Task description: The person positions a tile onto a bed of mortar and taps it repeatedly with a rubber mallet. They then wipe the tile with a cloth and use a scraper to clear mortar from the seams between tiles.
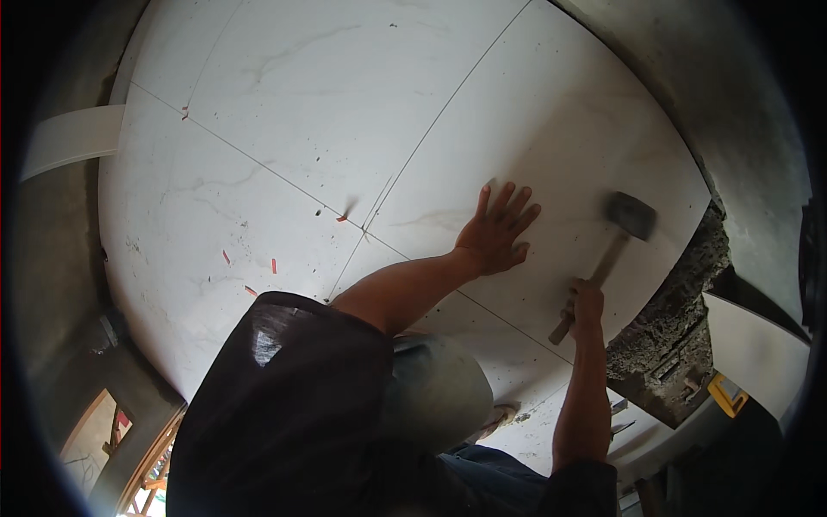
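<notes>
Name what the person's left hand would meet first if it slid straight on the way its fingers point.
The left hand would probably cross the tile and meet the grey wall; the mallet is right of that line. Depth there is unclear.

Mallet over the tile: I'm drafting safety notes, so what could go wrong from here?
A stray swing of the mallet could catch the left hand, spread bare on the same tile. A hard blow near the tile's edge, beside the rough grey ground, might chip or crack it.
</notes>
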Available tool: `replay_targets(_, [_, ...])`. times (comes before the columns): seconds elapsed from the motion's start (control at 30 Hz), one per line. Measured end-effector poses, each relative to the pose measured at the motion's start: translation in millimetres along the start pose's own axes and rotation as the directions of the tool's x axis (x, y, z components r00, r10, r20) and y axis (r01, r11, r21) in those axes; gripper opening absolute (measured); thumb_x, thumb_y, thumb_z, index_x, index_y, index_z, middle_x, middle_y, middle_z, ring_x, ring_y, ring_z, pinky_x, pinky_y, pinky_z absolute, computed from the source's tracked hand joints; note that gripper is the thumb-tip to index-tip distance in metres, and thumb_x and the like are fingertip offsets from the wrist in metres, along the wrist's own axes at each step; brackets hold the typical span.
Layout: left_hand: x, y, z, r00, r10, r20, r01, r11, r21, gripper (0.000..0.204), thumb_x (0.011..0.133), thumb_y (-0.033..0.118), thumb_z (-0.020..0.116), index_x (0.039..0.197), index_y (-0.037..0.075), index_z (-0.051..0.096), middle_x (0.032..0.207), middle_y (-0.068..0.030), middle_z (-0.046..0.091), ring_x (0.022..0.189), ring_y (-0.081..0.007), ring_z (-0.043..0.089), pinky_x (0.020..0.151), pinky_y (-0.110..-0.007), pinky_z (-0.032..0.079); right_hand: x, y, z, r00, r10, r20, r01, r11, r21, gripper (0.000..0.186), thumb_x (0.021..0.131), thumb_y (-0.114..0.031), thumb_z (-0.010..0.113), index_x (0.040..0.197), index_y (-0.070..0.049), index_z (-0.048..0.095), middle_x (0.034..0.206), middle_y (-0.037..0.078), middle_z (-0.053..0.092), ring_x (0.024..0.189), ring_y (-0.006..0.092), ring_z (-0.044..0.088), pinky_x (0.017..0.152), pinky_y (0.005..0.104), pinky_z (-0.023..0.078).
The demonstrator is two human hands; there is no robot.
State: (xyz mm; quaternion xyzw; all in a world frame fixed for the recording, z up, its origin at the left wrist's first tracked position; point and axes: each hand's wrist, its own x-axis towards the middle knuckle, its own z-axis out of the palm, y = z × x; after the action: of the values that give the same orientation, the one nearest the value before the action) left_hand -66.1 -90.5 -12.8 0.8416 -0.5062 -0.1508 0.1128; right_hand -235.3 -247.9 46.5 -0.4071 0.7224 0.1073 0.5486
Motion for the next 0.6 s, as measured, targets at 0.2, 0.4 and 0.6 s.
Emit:
replay_targets(0.2, [-35,-2,1,1.0,0.011,0.018,-0.011,1.0,-0.002,0.069,0.088,0.051,0.046,0.148,0.02,0.03,0.157,-0.0118,0.015,0.145,-0.0362,0.008,0.113,-0.062,0.006,1,0,-8,0.966,-0.235,-0.104,0.252,0.944,0.214,0.019,0.088,-0.023,0.061,0.09,-0.007,0.051,0.071,0.001,0.042,0.049,0.0101,0.036,0.045,0.0315,0.036])
replay_targets(0.4, [-76,-4,8,0.999,0.033,0.0,-0.033,0.999,-0.014,0.068,0.088,0.049,0.048,0.148,0.02,0.031,0.157,-0.0118,0.016,0.144,-0.0365,0.009,0.112,-0.063,0.008,1,20,-3,0.984,-0.144,-0.1,0.146,0.989,0.011,0.02,0.088,-0.023,0.06,0.084,-0.005,0.053,0.062,0.0,0.041,0.051,0.0114,0.041,0.047,0.0311,0.036])
replay_targets(0.6, [-126,-12,18,0.99,0.138,0.022,-0.136,0.988,-0.073,0.07,0.089,0.047,0.05,0.148,0.016,0.03,0.156,-0.0143,0.018,0.144,-0.038,0.011,0.114,-0.06,0.007,-1,30,0,0.966,-0.216,-0.141,0.223,0.974,0.034,0.021,0.086,-0.023,0.059,0.084,-0.003,0.054,0.062,0.001,0.042,0.05,0.0138,0.04,0.046,0.0329,0.036])
